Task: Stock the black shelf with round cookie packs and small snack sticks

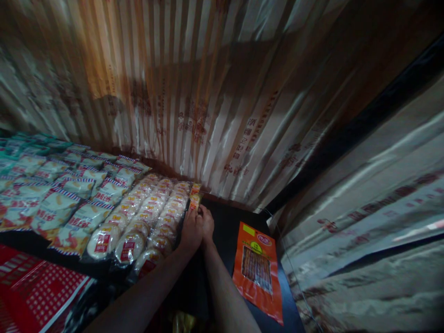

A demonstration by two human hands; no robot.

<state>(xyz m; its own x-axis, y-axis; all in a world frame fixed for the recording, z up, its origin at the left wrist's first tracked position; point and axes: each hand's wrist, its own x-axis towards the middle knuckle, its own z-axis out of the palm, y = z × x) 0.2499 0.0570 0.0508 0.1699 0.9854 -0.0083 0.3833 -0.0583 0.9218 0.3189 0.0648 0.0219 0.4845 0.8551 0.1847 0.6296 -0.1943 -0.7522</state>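
My left hand (193, 227) and my right hand (207, 223) are side by side on the black surface, right of the rows of round wrapped crackers (149, 208). A small yellow and red packet (194, 200) sticks out beyond the fingers of my left hand, which are closed on its near end. The fingers of my right hand are bent and touch the left hand; what they hold, if anything, is hidden. Another yellow packet piece lies just behind, near the curtain. An orange packet with a clear window (258, 268) lies flat to the right of my forearms.
Rows of white and blue striped snack bags (83, 219) fill the left side, with green packets (31, 143) behind them. A red basket (38, 296) stands at the lower left. Printed plastic sheeting (194, 92) hangs behind the black table (225, 231), and a dark pole slants at the right.
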